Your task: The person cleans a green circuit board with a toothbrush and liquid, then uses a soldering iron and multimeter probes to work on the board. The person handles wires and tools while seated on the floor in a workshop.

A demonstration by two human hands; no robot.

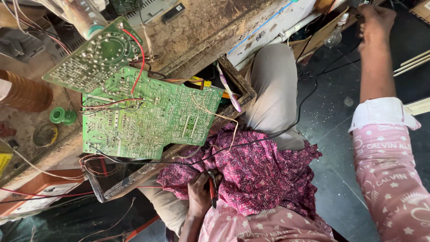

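My left hand rests low on my lap, shut on a red-handled hand tool beside a crumpled pink patterned cloth. A large green circuit board lies solder-side up on the worn wooden bench, with a smaller green board tilted above it and red wires joining them. My right hand is stretched far out to the top right, over the dark floor by a cardboard box. Its fingers curl downward; what they hold is hidden.
An open wooden drawer holds a purple-and-white toothbrush. A green solder spool, a small round tin and a ribbed brown container stand at the left. A black cable crosses the floor; a clear bottle lies near the box.
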